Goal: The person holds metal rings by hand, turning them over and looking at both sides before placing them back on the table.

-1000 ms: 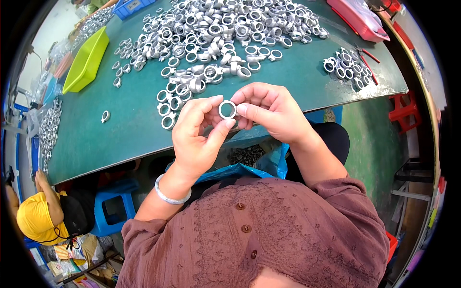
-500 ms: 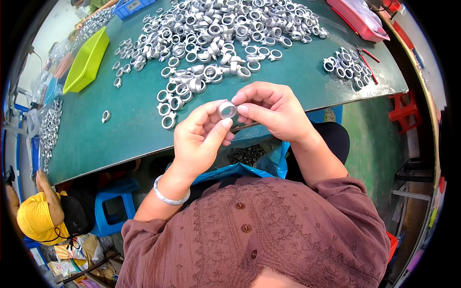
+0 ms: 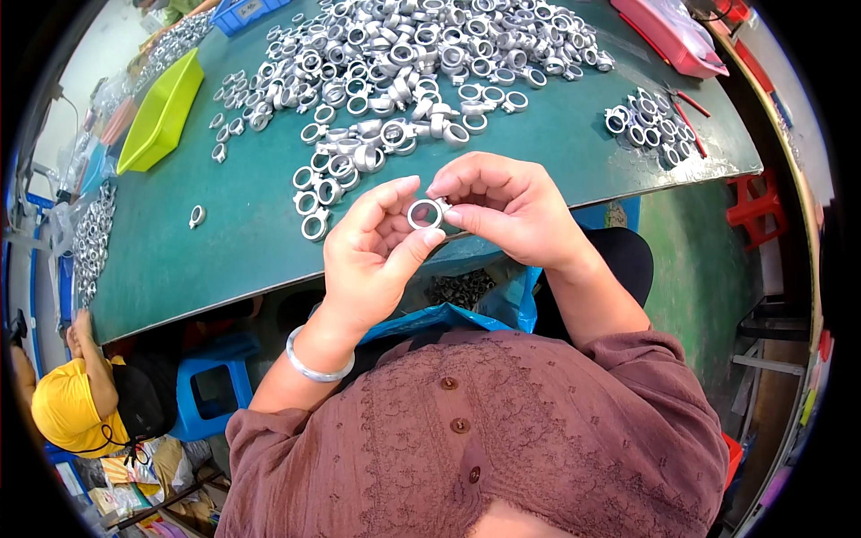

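Note:
A small silver metal ring [image 3: 412, 221] with a lug on its side is held between my two hands, just above the table's near edge. My right hand [image 3: 509, 208] pinches it at the lug between thumb and forefinger. Around the other side, my left hand [image 3: 369, 244] is curled, its thumb at the ring's lower rim and its forefinger raised off it. The other left fingers bend behind the ring, their tips partly hidden. Beyond my hands, a large heap of similar metal rings [image 3: 395, 56] spreads over the green table [image 3: 238, 238].
A smaller group of rings [image 3: 647, 125] lies at right beside red-handled pliers [image 3: 691, 106]. A lime-green bin [image 3: 161, 117] stands left, a pink bin [image 3: 671, 36] far right. Below the table edge is an open blue bag [image 3: 520, 300] with dark small parts. A person in yellow [image 3: 76, 403] sits at left.
The ring has turned so that its round opening faces up toward me. My left forefinger has lifted away from it. The person at left has shifted their hands slightly.

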Available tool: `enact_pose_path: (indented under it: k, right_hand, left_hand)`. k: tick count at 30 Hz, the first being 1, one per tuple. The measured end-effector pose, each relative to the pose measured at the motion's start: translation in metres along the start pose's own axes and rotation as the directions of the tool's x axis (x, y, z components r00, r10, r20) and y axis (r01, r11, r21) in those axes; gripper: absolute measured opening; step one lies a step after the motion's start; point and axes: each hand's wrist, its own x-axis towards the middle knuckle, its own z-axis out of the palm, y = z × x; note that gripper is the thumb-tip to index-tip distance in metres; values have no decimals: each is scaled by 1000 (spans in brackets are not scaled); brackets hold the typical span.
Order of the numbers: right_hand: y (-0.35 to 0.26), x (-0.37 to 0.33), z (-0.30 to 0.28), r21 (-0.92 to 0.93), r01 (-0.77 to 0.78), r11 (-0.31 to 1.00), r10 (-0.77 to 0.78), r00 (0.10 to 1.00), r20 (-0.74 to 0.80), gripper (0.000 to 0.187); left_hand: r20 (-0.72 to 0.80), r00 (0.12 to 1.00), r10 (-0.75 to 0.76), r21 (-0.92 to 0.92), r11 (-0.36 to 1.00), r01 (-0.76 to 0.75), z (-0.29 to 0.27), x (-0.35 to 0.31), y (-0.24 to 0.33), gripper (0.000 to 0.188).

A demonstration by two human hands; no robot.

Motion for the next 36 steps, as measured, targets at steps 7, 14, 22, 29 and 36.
enact_pose_path:
  k: [7,14,22,29,36]
  right_hand:
    - [0,0,-4,-7,-16,1000,17,999,50,22]
    - [2,0,-5,13,-12,1000,11,998,66,23]
    - [-1,-1,-2,12,-26,1000,26,999,31,17]
    - [3,10,-25,-556,77,828,-243,942,-231,10]
    - [5,17,-28,-957,106,268,-343,939,8,23]
  left_hand:
    - [51,995,81,130,988,-87,-5,-2,-4,48]
    - [147,949,278,369,875,-313,-8,0,-7,47]
    - [182,923,340,426,819,-385,-7,-1,-5,40]
    - [420,895,149,497,787,-365,1,-17,-10,31]
    - [553,819,-152,669,667,-328,2,-26,-43,30]
